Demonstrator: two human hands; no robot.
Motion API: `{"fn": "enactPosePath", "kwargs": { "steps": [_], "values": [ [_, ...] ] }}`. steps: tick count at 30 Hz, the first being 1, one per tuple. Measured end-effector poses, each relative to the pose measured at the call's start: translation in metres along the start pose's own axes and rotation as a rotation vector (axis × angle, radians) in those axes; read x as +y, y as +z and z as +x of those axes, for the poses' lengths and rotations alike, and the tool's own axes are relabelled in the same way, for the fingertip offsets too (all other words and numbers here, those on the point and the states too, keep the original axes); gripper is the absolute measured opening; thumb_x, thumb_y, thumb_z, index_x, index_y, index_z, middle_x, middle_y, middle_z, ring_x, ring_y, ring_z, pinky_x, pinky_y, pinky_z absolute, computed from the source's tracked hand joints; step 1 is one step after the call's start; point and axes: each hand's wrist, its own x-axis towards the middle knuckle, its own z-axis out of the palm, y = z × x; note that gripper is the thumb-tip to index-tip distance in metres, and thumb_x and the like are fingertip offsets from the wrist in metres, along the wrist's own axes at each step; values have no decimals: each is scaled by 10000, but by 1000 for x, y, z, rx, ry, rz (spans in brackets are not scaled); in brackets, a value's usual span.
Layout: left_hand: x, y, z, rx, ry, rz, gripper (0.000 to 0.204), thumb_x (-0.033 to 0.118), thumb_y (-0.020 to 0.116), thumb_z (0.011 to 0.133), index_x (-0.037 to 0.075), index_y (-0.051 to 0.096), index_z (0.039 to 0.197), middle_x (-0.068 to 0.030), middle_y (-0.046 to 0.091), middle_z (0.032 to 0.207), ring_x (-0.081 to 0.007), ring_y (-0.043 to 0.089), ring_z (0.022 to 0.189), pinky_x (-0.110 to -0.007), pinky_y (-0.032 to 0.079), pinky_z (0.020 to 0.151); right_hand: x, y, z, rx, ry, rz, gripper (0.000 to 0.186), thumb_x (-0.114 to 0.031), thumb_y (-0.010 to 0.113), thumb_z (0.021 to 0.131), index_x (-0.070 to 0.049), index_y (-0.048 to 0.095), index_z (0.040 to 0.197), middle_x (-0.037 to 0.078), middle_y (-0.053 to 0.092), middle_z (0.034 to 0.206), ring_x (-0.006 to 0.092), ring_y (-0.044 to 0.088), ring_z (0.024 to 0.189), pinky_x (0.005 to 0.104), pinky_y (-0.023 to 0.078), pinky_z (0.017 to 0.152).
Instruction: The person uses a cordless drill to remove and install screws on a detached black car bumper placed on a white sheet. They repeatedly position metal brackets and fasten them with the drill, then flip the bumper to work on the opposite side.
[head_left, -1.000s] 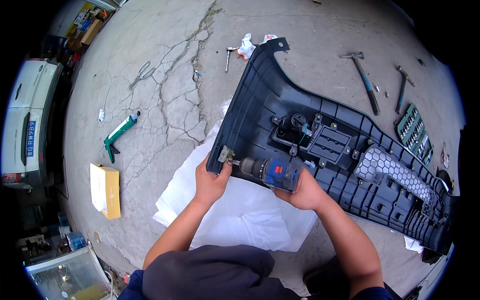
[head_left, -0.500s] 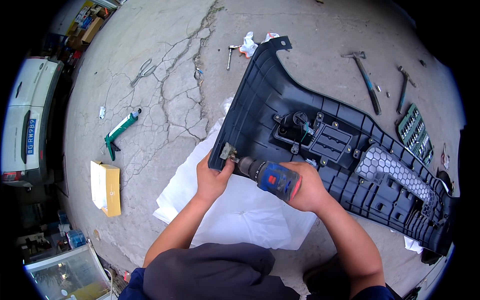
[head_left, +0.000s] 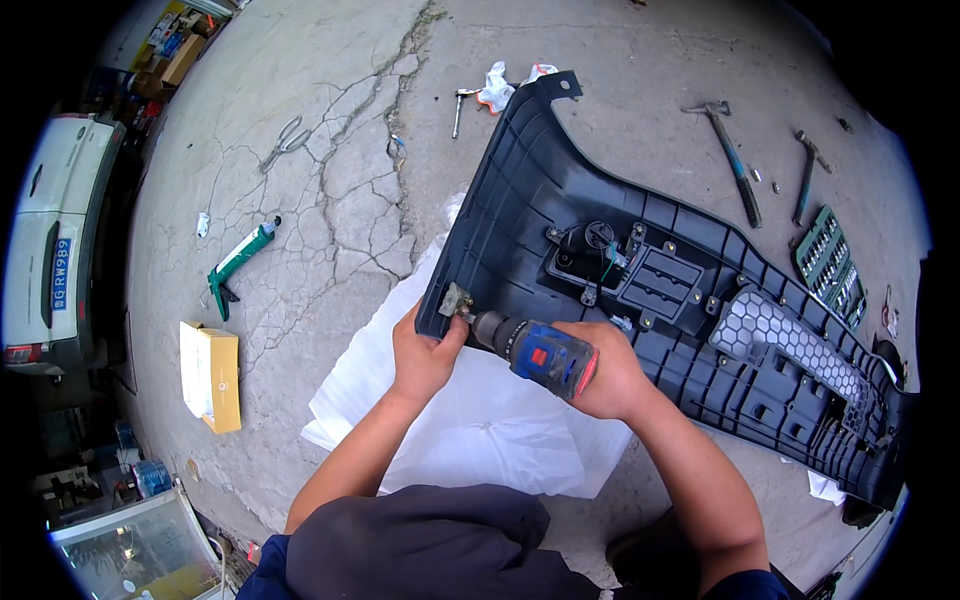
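Note:
A large black plastic panel (head_left: 500, 200), ribbed on its inner face, rests over a white foam sheet (head_left: 510, 460). My left hand (head_left: 425, 355) grips its near-left edge, thumb against a small metal bracket (head_left: 450, 300). My right hand (head_left: 610, 375) holds a blue and black power drill (head_left: 545, 355), its chuck pointing at the bracket beside my left thumb. The very tip is too small to make out clearly.
Around me on cracked concrete are a caulking gun (head_left: 240, 260), yellow box (head_left: 210, 375), scissors (head_left: 283, 145), ratchet (head_left: 458, 112), white gloves (head_left: 497, 88), two hammers (head_left: 740, 175) and a socket set (head_left: 830, 270). A white vehicle (head_left: 60, 190) stands at left.
Compared with a second ago, the drill's rear end has tilted down, its body angled more steeply toward the bracket. My left hand stays on the panel edge.

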Motion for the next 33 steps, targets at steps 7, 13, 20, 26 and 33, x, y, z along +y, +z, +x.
{"fn": "enactPosePath", "kwargs": {
  "steps": [7, 13, 20, 26, 33],
  "values": [
    [6, -1, 0, -18, -5, 42, 182, 87, 719, 947, -4, 743, 1103, -83, 765, 924, -163, 701, 846, -324, 557, 808, 5, 2, 1, -9, 2, -5, 320, -245, 858, 761, -76, 702, 984, 181, 743, 921, 462, 714, 924, 526, 579, 799],
    [2, 0, 0, -16, 4, 27, 184, 85, 715, 945, 0, 739, 1106, -88, 762, 916, -173, 703, 842, -325, 556, 805, 6, 1, 3, 4, -24, -29, 347, -248, 869, 727, -74, 695, 972, 176, 732, 905, 452, 717, 910, 526, 574, 791],
    [4, 7, -5, 64, -4, 86, 186, 124, 732, 988, 6, 671, 1118, -86, 715, 908, -192, 668, 793, -352, 538, 736, 0, -8, 8, 9, -68, -99, 356, -238, 868, 714, -73, 707, 985, 172, 731, 901, 445, 719, 904, 525, 572, 780],
    [-2, 12, -24, 151, 75, 158, 221, 173, 718, 1066, 4, 617, 1166, -64, 668, 911, -143, 588, 744, -325, 482, 667, 8, -9, 11, -33, -64, -28, 403, -221, 871, 708, -88, 753, 1069, 159, 736, 922, 436, 723, 912, 519, 577, 782],
    [-3, 17, -28, 191, 54, 64, 210, 121, 704, 1068, -1, 576, 1180, -81, 682, 932, -136, 589, 749, -325, 489, 668, 5, -8, 11, -40, -75, -81, 398, -231, 866, 706, -84, 749, 1057, 152, 738, 942, 431, 722, 914, 512, 580, 776]
  ]
}}
